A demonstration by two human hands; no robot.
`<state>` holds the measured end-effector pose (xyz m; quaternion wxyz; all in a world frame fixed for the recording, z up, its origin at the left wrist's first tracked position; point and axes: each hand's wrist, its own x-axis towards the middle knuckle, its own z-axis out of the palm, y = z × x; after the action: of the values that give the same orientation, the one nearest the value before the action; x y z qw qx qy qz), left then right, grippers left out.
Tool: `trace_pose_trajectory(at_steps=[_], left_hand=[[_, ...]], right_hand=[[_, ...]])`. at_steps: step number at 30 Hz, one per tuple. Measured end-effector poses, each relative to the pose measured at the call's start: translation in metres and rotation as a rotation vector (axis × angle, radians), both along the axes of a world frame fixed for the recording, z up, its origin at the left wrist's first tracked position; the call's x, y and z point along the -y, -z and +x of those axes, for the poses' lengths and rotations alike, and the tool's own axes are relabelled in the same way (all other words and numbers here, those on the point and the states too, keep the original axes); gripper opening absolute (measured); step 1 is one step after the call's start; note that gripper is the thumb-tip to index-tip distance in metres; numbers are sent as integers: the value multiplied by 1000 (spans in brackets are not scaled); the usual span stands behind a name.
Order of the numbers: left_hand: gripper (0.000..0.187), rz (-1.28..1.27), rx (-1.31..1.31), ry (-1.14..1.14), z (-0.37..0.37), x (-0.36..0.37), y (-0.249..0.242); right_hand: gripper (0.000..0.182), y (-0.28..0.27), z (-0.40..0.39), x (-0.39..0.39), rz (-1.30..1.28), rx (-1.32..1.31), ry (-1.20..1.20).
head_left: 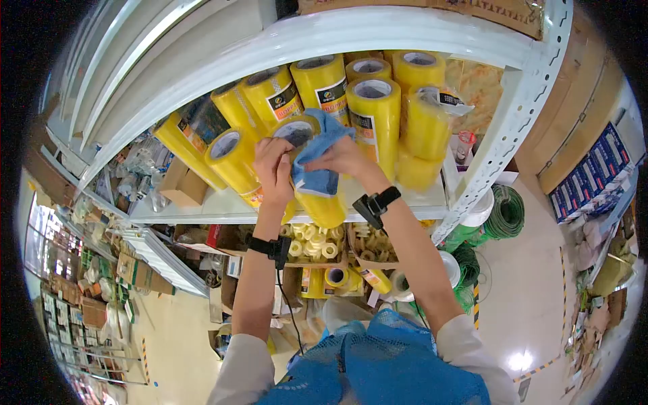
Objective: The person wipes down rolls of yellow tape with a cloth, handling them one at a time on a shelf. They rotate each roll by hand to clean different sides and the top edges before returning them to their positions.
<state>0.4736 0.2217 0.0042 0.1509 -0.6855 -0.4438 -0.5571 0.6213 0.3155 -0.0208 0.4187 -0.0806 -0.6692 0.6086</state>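
A blue cloth (318, 177) is draped over the upper side of a stack of yellow packing tape rolls (322, 210) at the shelf's front. My right hand (341, 156) is closed on the cloth and presses it against the rolls. My left hand (273, 165) grips the near left rim of the top roll, its fingers bent at the grey cardboard core (297, 131). Just left of it leans another yellow tape stack (233, 158). To the right stands a labelled tape stack (373, 121). The cloth hides part of the held stack.
More tape stacks, one in loose plastic wrap (432, 125), stand on the white metal shelf (169, 214). Its perforated post (499, 128) rises at right. Below are boxes of cream plastic rings (317, 243). Green wire coils (505, 212) lie on the floor at right.
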Motion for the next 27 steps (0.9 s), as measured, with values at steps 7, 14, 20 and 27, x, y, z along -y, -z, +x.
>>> trace_pose_trajectory(at_steps=[7, 14, 20, 27], left_hand=[[41, 35, 11, -6, -6, -7, 6], [20, -179, 40, 63, -7, 1, -7], [18, -265, -226, -146, 8, 9, -25], [23, -87, -319, -704, 84, 2, -17]], right_hand=[[39, -15, 7, -2, 3, 254, 65], [55, 134, 11, -38, -24, 575, 18], [80, 223, 13, -2, 102, 573, 110], [79, 248, 2, 6, -62, 191, 145]])
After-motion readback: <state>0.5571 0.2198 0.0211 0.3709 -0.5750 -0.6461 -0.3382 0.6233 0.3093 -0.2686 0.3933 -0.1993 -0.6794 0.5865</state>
